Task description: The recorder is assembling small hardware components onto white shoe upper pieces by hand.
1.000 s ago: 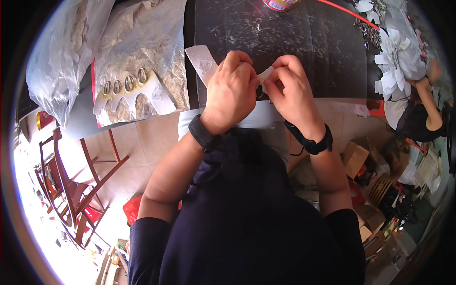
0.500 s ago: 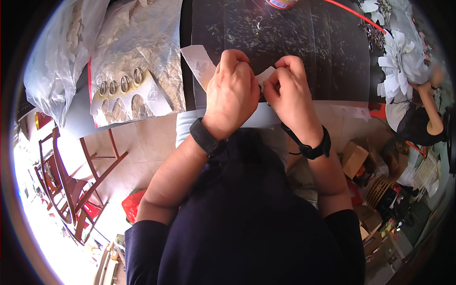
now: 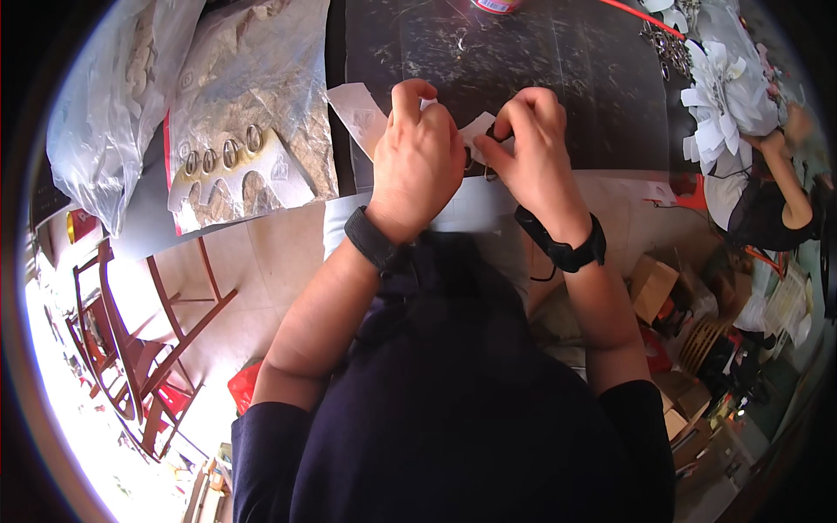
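Note:
My left hand [image 3: 417,166] is closed at the near edge of the dark tabletop, fingers curled round a white card strip [image 3: 357,113]. One end of the strip sticks out left of the hand; a white piece [image 3: 478,129] shows between the two hands, perhaps its other end. My right hand [image 3: 532,139] pinches thumb to fingers beside that piece. A small dark thing shows at the right fingertips, too small to name. To the left, a white scalloped card [image 3: 235,187] bears several oval metal rings [image 3: 230,153] along its top.
A crinkled clear plastic bag with brown paper [image 3: 279,70] lies under the scalloped card; another clear bag [image 3: 109,131] hangs at far left. Small metal pieces [image 3: 667,48] and white card cutouts [image 3: 715,96] pile at right, near another person's arm [image 3: 785,174]. A red cord [image 3: 641,13] crosses behind.
My right hand has shifted slightly up and its fingers have rearranged, with a dark bit now showing at the tips. The left hand has moved slightly left, opening a wider gap between the hands.

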A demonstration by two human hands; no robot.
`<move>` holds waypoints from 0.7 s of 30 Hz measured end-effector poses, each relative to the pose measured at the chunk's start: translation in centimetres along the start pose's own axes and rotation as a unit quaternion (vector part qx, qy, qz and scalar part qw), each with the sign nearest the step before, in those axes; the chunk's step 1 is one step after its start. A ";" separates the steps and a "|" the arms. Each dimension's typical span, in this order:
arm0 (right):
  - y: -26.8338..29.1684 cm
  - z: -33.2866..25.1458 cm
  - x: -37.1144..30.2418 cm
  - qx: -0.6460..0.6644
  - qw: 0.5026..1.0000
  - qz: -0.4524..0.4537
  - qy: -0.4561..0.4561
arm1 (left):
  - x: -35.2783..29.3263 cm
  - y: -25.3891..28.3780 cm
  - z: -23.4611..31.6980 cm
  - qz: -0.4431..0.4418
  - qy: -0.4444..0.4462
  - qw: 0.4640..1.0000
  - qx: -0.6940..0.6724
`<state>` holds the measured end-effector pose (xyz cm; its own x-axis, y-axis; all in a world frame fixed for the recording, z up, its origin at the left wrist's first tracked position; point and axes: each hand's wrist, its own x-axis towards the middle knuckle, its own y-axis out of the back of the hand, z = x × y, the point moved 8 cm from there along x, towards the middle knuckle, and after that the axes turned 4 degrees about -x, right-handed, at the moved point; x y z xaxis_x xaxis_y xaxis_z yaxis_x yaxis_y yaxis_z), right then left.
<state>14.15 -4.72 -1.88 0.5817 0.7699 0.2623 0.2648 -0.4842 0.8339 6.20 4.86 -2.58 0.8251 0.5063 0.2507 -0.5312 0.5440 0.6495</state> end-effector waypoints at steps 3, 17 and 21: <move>0.2 0.5 -0.2 -0.009 1.000 0.004 -0.028 | 0.2 0.3 -0.1 0.005 0.016 1.000 -0.023; -0.5 0.5 -0.9 -0.009 0.999 0.004 -0.047 | -0.5 0.0 0.3 -0.002 -0.025 1.000 -0.013; -0.3 0.4 -0.8 -0.028 0.998 0.006 -0.049 | -0.3 0.1 0.2 -0.011 -0.018 1.000 -0.018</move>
<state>13.90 -5.34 -2.54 0.6573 0.7188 0.2266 0.2150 -0.4671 0.8577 5.91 4.63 -2.48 0.8431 0.4691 0.2629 -0.5184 0.5791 0.6292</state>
